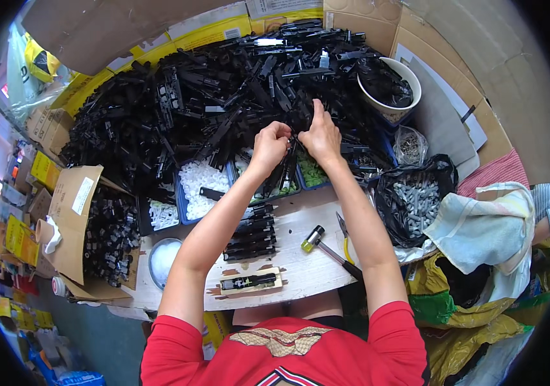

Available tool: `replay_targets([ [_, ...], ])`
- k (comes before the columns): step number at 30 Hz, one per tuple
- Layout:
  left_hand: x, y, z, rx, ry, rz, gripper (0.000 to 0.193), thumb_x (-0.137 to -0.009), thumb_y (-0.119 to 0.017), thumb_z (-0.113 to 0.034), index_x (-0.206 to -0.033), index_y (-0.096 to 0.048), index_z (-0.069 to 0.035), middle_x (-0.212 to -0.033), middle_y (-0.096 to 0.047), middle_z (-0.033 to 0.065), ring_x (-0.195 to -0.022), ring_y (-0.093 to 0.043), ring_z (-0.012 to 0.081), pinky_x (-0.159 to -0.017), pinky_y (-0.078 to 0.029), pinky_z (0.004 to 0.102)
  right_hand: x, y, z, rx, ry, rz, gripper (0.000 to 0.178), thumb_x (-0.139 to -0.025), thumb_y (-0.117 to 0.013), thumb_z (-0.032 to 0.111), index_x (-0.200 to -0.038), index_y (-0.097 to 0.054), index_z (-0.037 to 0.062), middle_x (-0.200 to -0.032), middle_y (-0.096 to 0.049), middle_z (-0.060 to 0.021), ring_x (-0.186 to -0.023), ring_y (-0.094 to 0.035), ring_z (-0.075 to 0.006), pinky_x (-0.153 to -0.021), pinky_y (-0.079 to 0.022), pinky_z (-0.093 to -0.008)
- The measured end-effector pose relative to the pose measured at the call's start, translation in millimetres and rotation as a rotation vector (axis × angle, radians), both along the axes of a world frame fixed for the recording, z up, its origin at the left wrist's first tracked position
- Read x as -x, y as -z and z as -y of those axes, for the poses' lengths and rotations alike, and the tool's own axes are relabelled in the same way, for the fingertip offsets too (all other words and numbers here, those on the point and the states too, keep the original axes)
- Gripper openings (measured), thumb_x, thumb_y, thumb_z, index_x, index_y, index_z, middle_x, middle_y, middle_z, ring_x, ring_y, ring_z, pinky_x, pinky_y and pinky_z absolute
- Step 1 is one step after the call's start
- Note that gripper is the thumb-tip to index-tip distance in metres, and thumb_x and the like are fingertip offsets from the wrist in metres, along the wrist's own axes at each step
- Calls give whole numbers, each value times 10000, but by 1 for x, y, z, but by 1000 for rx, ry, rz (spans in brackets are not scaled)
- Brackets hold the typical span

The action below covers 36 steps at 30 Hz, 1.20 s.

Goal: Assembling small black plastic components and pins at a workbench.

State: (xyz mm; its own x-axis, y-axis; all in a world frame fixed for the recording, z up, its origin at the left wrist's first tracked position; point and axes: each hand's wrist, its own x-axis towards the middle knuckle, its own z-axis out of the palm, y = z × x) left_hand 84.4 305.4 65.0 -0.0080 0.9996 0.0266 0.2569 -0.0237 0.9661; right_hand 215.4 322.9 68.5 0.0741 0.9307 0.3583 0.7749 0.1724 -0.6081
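Over the near edge of a heap of black plastic parts (201,87), my two hands are close together. My left hand (271,148) is closed in a pinch, its fingertips against dark pieces; what they grip blends into the black behind it. Beside it, my right hand (322,138) has its index finger stretched forward and its thumb pointing left, toward the left fingertips. Below the hands stand blue-rimmed bins of small white pieces (201,183) and green pieces (312,172). On the table nearer me lies a row of black assemblies (250,235).
A wooden block (252,282) carrying one black piece lies at the front edge. Right of it are a hammer (313,238) and yellow-handled pliers (347,248). A black bag of grey pieces (414,202), a white bucket (410,76), a cardboard box (77,215) and a bowl (164,260) stand around.
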Motion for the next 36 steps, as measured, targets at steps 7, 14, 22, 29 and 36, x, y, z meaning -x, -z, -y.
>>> replay_targets([
  [7, -11, 24, 18, -842, 126, -966, 264, -660, -617, -65, -919, -570, -55, -981, -541, 73, -1003, -469, 268, -773, -362, 348, -22, -48, -25, 209, -122, 23, 827, -546, -686, 165, -1294, -346, 74, -1071, -571, -256, -996, -549, -405, -865, -441, -424],
  [14, -14, 32, -14, -1027, 252, -1420, 354, -742, -516, -166, -1071, -555, -43, -1131, -471, 138, -1083, -433, 263, -887, -334, 411, -38, -70, -56, 243, -263, -84, 850, -518, -737, 173, -1280, -395, 16, -1134, -556, -220, -1081, -526, -335, -911, -418, -351],
  [22, -21, 24, -27, -1205, 330, -1587, 384, -714, -537, -158, -1083, -557, -54, -1262, -417, 156, -1225, -329, 304, -977, -264, 448, -48, -87, -70, 178, -344, 32, 834, -482, -711, 143, -1255, -426, 13, -1068, -582, -227, -1000, -563, -319, -867, -433, -331],
  [29, -23, 15, -38, -1236, 222, -1699, 449, -789, -473, -192, -1224, -459, -80, -1343, -355, 149, -1303, -237, 340, -1052, -135, 520, -33, -114, -81, 35, -487, 217, 754, -541, -684, 128, -1251, -439, 58, -1041, -595, -215, -972, -571, -333, -839, -448, -348],
  [36, -18, 12, -51, -1130, 198, -1677, 548, -767, -503, -195, -1296, -405, -90, -1367, -326, 151, -1313, -202, 367, -1057, -101, 534, -14, -131, -100, 83, -494, 419, 766, -562, -700, 100, -1279, -445, 188, -984, -620, -143, -978, -574, -298, -850, -451, -369],
])
